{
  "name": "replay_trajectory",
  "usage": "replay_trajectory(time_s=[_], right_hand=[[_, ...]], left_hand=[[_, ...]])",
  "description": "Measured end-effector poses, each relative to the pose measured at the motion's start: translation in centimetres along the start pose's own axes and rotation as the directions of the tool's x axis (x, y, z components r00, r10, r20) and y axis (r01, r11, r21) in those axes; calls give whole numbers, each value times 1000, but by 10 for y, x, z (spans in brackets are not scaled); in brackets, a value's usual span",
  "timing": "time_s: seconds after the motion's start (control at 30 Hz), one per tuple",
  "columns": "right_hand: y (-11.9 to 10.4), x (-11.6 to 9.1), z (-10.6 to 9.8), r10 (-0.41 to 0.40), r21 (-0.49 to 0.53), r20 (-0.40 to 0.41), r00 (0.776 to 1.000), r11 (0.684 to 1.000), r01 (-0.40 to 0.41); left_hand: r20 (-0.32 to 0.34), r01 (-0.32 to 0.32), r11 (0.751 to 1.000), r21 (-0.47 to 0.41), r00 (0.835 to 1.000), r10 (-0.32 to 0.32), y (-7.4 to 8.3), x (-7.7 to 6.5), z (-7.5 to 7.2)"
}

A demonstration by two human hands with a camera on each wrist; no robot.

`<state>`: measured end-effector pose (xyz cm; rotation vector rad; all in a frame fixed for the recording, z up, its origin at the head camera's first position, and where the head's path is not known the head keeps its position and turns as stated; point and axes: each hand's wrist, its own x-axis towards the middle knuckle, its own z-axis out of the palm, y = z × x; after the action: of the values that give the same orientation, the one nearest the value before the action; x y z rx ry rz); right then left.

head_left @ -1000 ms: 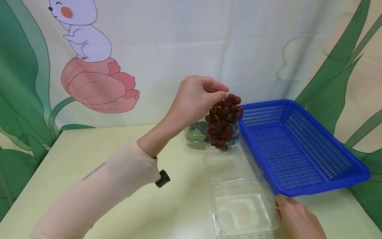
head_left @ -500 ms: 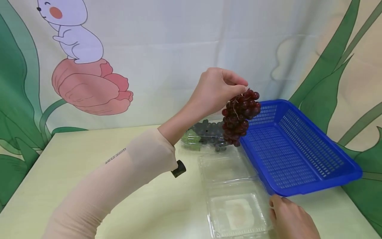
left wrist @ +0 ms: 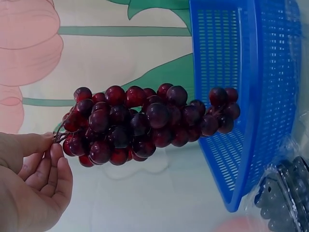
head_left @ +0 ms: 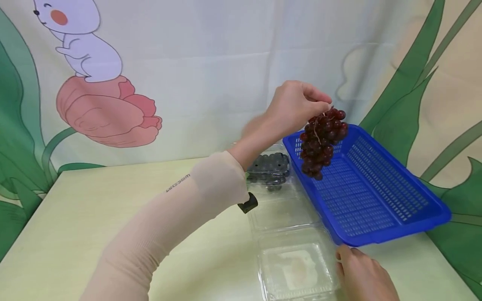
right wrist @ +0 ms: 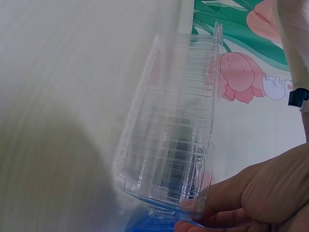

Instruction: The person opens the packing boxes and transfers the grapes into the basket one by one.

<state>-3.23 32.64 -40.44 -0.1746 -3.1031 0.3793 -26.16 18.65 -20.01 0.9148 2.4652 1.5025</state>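
Note:
A bunch of dark red grapes [head_left: 323, 142] hangs from my left hand [head_left: 295, 104], which pinches its stem between thumb and fingertips. The head view has the bunch overlapping the near-left part of the blue basket [head_left: 376, 238]. In the left wrist view the grapes [left wrist: 140, 121] extend from the fingertips of the left hand [left wrist: 34, 179] toward the basket's opening. A lidded clear plastic container [head_left: 297, 271] lies opened flat on the table, left of the basket. My right hand [head_left: 365, 271] pinches its right edge; the right wrist view shows fingers of that hand [right wrist: 251, 198] at the rim.
A clear box of dark grapes [head_left: 269, 165] stands behind the opened container, partly hidden by the left forearm. The basket sits at the right of the pale table [head_left: 124, 200]. A printed curtain [head_left: 196, 83] hangs close behind.
My left hand has carried the grapes rightward, from in front of the grape box to over the basket. The right hand has stayed at the container's edge. The head view has shifted slightly.

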Motion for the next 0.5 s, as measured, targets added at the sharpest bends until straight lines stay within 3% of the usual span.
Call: replay_trajectory(time_s=[0.2, 0.5], right_hand=[[1, -2, 1, -4, 0, -31, 999, 1000, 4], [3, -5, 3, -1, 1, -70, 998, 1000, 1]], left_hand=[[-13, 5, 1000, 25, 1000, -4, -9, 13, 13], [40, -14, 999, 51, 999, 11, -26, 28, 34]])
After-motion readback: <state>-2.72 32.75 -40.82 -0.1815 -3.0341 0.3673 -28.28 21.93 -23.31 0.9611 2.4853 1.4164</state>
